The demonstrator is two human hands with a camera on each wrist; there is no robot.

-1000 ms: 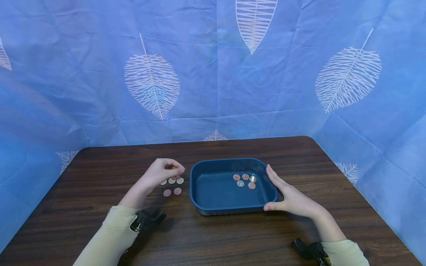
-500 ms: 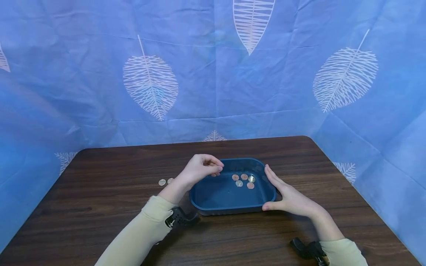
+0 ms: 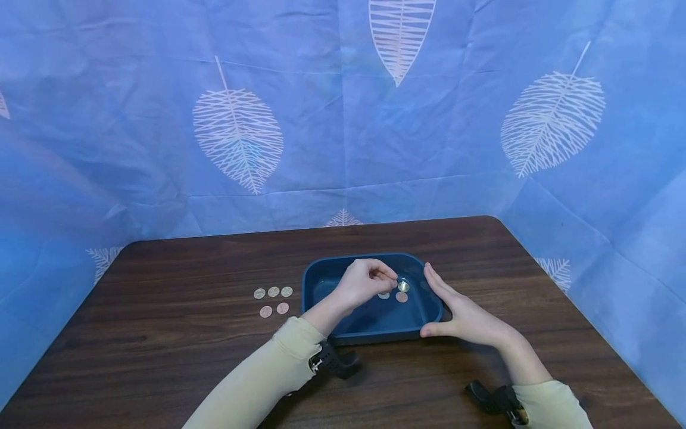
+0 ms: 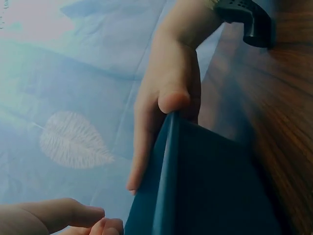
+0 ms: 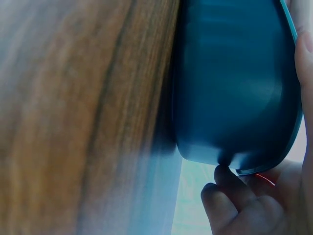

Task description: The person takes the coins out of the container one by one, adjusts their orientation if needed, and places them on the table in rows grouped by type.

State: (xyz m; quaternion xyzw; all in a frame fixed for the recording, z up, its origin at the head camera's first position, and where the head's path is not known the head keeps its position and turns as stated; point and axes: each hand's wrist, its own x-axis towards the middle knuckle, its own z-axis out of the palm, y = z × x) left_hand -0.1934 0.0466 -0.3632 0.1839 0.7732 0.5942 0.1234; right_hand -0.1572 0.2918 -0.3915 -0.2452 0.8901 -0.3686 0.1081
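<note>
A dark blue rectangular tray (image 3: 327,275) stands on the table. My right hand (image 3: 467,317) holds its right end, thumb at the near corner and fingers along the far side; the left wrist view shows that thumb on the rim. Over the tray is my left hand (image 3: 360,282), thumb and fingers drawn together, fingertips close by the coins inside. I cannot tell whether a coin is between them. Below the fingertips lie a gold-coloured coin (image 3: 404,286), a copper coin (image 3: 401,297) and a partly covered silver coin (image 3: 383,295). Other tray coins are hidden behind the left hand.
Left of the tray, pale coins (image 3: 273,292) form a row on the brown wooden table (image 3: 177,322), with two copper coins (image 3: 265,311) in front. A blue leaf-patterned cloth (image 3: 321,137) hangs behind the table. Both wrists wear black devices (image 3: 334,360).
My left hand has moved right, from above the table coins to over the coins in the tray, uncovering the table coins. My right hand has stayed at the tray's right end.
</note>
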